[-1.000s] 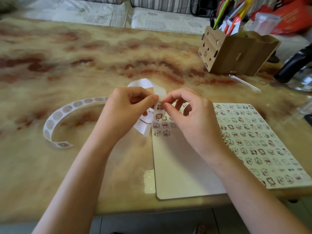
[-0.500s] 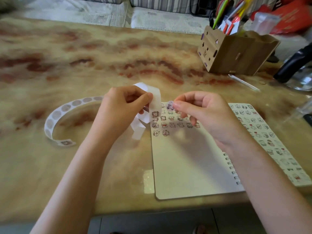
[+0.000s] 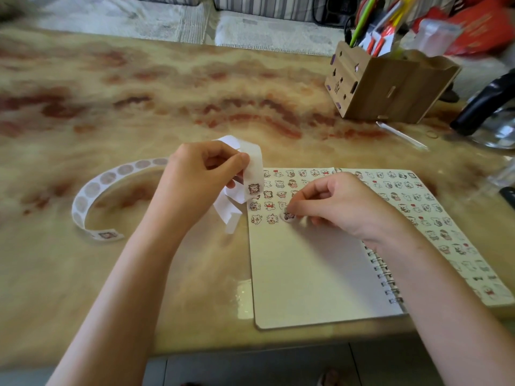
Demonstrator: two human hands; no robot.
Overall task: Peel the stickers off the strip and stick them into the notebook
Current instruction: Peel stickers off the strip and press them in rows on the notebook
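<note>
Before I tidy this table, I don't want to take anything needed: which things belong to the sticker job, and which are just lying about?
In use: strip in left hand, sticker pinched by right hand, notebook.
Lying about: pen box, black handle, clear stick.

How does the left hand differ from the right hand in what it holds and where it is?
The left hand pinches the white strip, while the right hand pinches a single round sticker. The left hand is beside the notebook's left edge, over the table; the right hand is over its left page, with the sticker at the end of the last row. Both hands have curled fingers.
</note>
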